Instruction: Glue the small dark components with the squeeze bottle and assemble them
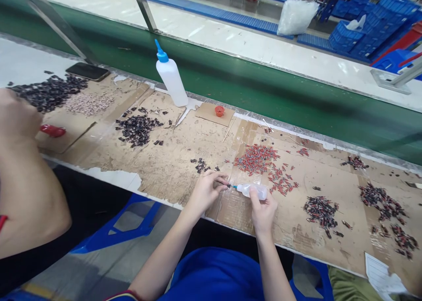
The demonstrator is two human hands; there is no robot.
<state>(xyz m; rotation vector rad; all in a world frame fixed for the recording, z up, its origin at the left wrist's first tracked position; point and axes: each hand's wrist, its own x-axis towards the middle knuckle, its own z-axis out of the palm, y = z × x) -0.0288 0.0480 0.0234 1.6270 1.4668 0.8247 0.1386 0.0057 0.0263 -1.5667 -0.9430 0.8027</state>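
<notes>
As I'm watching, left hand (208, 189) is pinching small dark part (228, 185); right hand (263, 208) is grasping squeeze bottle (255, 190) at part's three o'clock, blue tip (234, 186) facing nine; red pieces (256, 159) lying at bottle's twelve.

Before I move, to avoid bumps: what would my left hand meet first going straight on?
Your left hand would probably meet the blue nozzle of the small bottle first, though depth is unclear.

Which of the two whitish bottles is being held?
The small bottle, held sideways in the person's right hand; the larger bottle stands farther off, untouched.
</notes>
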